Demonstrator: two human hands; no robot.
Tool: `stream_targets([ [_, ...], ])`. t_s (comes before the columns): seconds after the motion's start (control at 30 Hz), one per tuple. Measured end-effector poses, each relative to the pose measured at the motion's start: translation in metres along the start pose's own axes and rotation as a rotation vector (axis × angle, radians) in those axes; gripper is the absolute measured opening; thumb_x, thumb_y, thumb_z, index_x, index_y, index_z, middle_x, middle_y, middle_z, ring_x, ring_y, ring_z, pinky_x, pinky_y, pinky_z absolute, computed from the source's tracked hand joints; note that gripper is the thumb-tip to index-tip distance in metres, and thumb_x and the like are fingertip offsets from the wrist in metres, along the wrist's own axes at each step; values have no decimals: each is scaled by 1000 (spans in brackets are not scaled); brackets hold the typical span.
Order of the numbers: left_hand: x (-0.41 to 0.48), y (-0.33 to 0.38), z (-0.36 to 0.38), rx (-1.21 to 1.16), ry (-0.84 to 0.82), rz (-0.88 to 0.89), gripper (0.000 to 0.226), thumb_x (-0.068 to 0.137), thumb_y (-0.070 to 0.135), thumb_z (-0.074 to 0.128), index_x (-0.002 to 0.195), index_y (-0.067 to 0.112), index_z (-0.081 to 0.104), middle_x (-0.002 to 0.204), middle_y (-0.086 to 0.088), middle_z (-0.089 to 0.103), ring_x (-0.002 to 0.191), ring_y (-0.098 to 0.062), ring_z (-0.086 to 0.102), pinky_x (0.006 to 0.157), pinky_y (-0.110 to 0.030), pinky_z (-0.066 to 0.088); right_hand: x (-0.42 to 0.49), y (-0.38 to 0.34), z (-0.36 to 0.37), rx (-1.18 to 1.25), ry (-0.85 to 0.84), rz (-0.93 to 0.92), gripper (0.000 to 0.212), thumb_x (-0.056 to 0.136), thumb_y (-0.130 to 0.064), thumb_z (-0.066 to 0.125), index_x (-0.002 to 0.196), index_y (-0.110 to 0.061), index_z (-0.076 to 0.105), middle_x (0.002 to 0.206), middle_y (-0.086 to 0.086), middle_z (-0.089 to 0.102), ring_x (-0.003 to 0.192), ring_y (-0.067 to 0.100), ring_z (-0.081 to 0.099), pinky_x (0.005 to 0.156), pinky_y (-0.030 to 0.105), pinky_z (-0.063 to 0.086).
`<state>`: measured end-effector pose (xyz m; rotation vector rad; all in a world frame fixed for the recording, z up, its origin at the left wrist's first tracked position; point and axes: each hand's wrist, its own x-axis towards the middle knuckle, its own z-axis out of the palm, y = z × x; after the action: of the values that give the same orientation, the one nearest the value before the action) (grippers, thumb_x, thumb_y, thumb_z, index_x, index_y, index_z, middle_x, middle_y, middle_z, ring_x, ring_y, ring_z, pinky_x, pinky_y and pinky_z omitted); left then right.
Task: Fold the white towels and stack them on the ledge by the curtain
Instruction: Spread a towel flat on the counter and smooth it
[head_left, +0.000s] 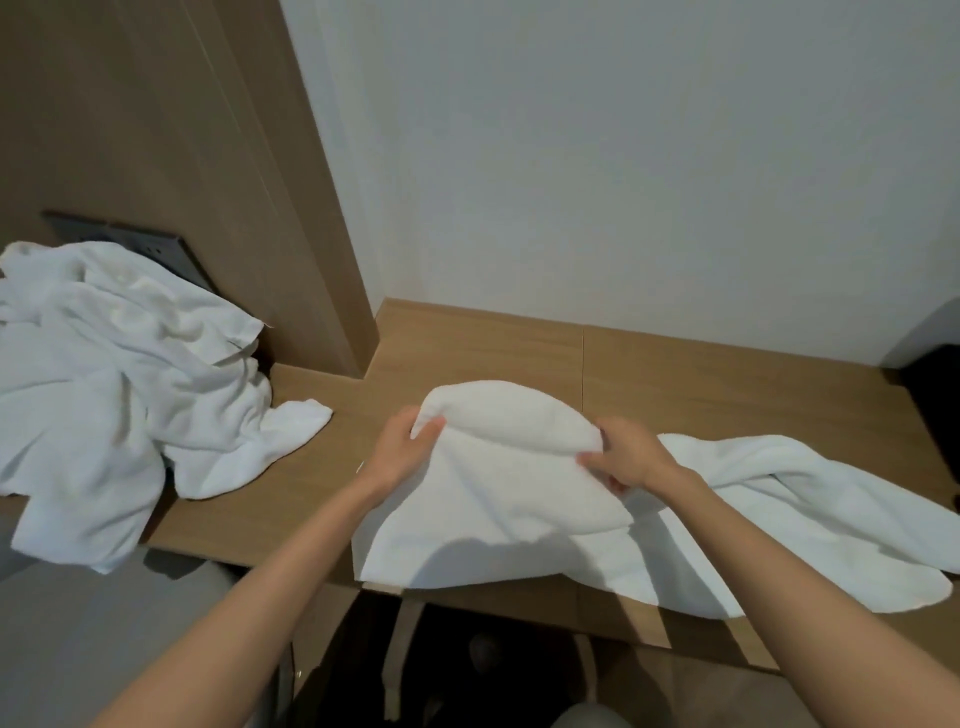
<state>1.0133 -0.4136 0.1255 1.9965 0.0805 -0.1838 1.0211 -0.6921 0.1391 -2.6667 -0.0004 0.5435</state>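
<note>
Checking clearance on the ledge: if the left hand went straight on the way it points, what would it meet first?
The towel it grips: the left hand points forward and right into the raised fold. Beyond lies bare ledge, then probably the wall, though depth is unclear.

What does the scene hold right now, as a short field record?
left grip: holds towel at its raised fold's left end
right grip: holds the fold's right end
pile: crumpled white towels, left on the counter, overhanging its front edge
folded stack: none in view
cloth: white, lies flat on the right; may be the same towel
</note>
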Motion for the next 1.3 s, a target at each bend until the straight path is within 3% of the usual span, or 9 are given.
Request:
stream_targets([
  [0.17,26,32,-21,-126,162,193,16,98,16,51,110,18,62,93,19,63,82,18,57,68,-1,41,14,-38,-49,233,471,-123,17,77,1,54,81,-10,42,73,8,57,71,31,51,59,38,38],
  [0.33,74,63,-41,-103,393,239,11,95,12,55,92,16,64,76,6,58,68,2,48,63,-20,39,58,-66,-80,362,637,-235,15,81,4,48,85,-10,44,85,9,53,79,28,48,63,36,30],
  [0.43,102,69,-46,-62,458,140,16,97,13,49,106,11,61,92,0,59,85,-12,51,73,-24,37,92,-72,-81,390,507,-309,24,88,3,48,109,-7,48,110,11,47,103,30,49,76,24,32],
  [0.57,115,58,-46,89,372,-12,50,100,18,47,146,9,32,149,-8,38,136,-23,35,114,-36,28,114,-62,-59,323,146,-359,72,92,3,49,152,-18,15,159,11,-7,147,18,0,106,15,13],
  [0.67,102,36,-38,247,284,22,46,101,23,44,145,12,36,149,-7,39,137,-23,34,113,-37,28,117,-50,-37,193,65,-411,59,94,-3,51,147,-15,31,159,11,8,148,20,8,107,14,12],
  [0.9,47,-22,-35,283,343,-109,48,101,36,36,145,17,37,156,-4,25,143,-19,20,115,-34,16,74,-52,10,58,-36,-359,27,94,-36,54,119,-26,56,132,-3,46,122,17,40,102,31,32],
  [1.03,15,-51,-43,220,221,-265,83,84,63,49,150,20,21,157,-3,20,143,-21,22,113,-43,22,41,-67,32,-49,365,-620,18,81,-32,72,83,-15,68,93,2,66,86,20,59,77,25,39],
  [1.1,4,-58,-48,175,124,-226,95,72,63,66,147,23,24,153,0,29,135,-13,32,110,-38,31,27,-65,49,-18,376,-727,21,70,-21,82,67,-8,66,67,8,65,62,26,63,61,29,50],
  [1.3,4,-75,-44,233,165,-180,71,77,18,78,136,8,41,138,-11,46,128,-28,43,101,-34,39,16,-58,90,-330,42,-319,67,83,-39,68,140,-17,39,140,0,42,126,24,41,92,33,49],
])
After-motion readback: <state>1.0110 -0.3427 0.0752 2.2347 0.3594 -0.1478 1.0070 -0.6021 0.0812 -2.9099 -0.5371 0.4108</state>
